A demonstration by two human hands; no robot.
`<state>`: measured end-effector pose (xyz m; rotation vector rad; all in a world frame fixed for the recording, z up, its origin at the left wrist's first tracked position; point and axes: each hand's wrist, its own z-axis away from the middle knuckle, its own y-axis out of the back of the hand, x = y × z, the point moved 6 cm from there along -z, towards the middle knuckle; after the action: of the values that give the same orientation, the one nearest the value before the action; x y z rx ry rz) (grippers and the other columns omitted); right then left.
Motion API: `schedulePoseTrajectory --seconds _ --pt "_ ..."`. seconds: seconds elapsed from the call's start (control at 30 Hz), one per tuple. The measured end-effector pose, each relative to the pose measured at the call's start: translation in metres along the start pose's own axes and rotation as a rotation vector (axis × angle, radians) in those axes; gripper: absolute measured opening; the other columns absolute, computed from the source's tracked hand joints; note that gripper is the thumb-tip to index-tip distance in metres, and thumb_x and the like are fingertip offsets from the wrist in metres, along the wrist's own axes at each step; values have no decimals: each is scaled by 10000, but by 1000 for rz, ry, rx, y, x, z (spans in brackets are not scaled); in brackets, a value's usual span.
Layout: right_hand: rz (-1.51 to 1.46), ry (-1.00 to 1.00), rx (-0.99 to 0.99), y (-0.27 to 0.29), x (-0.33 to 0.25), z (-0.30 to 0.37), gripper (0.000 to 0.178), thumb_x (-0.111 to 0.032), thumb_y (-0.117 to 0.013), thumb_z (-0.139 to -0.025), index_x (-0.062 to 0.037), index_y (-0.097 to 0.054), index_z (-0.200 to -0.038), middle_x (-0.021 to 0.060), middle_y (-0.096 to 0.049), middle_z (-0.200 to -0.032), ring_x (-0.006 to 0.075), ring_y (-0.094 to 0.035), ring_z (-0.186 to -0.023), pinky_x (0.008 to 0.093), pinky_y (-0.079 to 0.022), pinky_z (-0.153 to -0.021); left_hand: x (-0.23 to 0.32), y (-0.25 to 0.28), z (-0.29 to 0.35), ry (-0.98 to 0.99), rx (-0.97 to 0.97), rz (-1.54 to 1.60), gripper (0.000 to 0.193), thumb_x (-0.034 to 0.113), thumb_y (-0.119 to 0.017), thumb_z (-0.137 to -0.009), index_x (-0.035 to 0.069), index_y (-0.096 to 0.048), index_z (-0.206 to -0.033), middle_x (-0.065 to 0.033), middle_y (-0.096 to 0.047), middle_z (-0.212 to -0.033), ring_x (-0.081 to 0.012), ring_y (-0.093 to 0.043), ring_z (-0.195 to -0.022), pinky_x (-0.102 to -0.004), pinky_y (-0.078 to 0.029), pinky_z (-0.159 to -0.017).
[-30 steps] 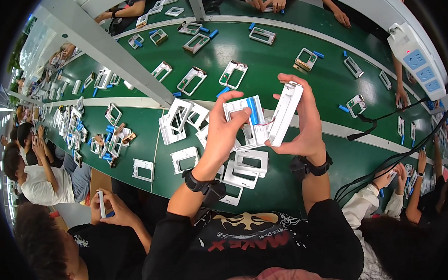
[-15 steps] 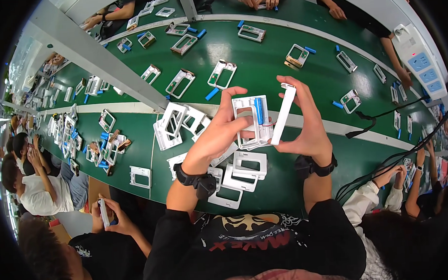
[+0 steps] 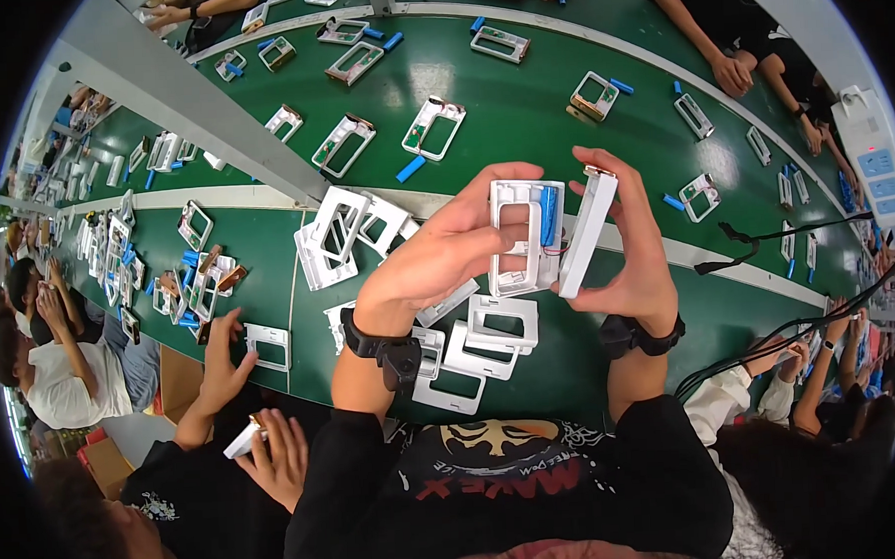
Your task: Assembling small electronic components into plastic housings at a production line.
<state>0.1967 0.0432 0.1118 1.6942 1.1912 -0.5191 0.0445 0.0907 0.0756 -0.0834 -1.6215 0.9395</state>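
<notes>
My left hand (image 3: 436, 252) is closed around a white rectangular plastic frame (image 3: 537, 279) with a large opening. Along the right side of that frame lies a blue cylindrical battery (image 3: 548, 215). My right hand (image 3: 641, 256) grips a second white housing half (image 3: 587, 235) by its two ends, seen nearly edge-on. A brownish part shows at its upper end. Thin red wires run between the two pieces, which stand slightly apart. Below my hands, several white frames (image 3: 501, 320) lie stacked on the green table, and more white frames (image 3: 337, 224) lie beyond my left wrist.
On the green belt (image 3: 520, 106) ahead lie housings with blue batteries attached. A grey post (image 3: 211, 120) slants across the left. Black cables (image 3: 760, 341) and a white power strip (image 3: 873, 151) are at right. At lower left, a co-worker's hand (image 3: 226, 364) reaches toward a white frame (image 3: 269, 347).
Both my hands, with the two housing pieces, have shifted slightly right in view. The piece in my right hand has turned a little. The co-worker at left has reached one hand toward the table.
</notes>
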Motion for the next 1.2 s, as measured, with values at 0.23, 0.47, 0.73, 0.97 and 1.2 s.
schedulePoseTrajectory --seconds 0.23,0.47,0.73,0.97,1.2 --pt "22 -6 -32 -4 0 -3 1039 -76 -812 -484 -44 -359 -1419 163 -414 -1412 327 -460 -1274 405 -407 -1026 3 7 1 9 10 32 660 -8 -488 -877 74 -215 -1473 -212 -492 -1362 -298 -526 -1241 -401 -508 -943" --pt "75 -11 -99 -11 -3 -4 1038 -61 -801 -476 -47 -363 -1418 174 -416 -1399 359 -419 -1296 422 -396 -1035 2 12 1 7 138 -185 742 -17 -626 -855 125 -209 -1452 -177 -531 -1228 -189 -636 -1028 -295 -530 -811" --pt "102 -44 -146 -15 -1 0 1025 -60 -794 -488 -53 -368 -1419 175 -412 -1402 373 -407 -1302 436 -384 -1047 1 7 -2 -45 279 -270 943 -141 -707 -705 157 -246 -1471 -170 -540 -1119 -158 -677 -880 -252 -538 -739" --pt "86 -40 -99 -6 9 1 1022 -67 -789 -492 -40 -363 -1420 174 -424 -1400 360 -423 -1300 432 -391 -1042 0 7 -11 -57 361 -274 1032 -165 -717 -670 166 -203 -1501 -172 -580 -1073 -184 -698 -816 -263 -557 -688" --pt "54 -55 -43 7 29 8 1123 -213 -855 -458 -19 -334 -1433 172 -408 -1415 307 -427 -1316 463 -375 -1072 -12 15 -25 -82 335 -296 1057 -106 -747 -701 183 -133 -1511 -234 -565 -1102 -245 -710 -862 -309 -575 -725"
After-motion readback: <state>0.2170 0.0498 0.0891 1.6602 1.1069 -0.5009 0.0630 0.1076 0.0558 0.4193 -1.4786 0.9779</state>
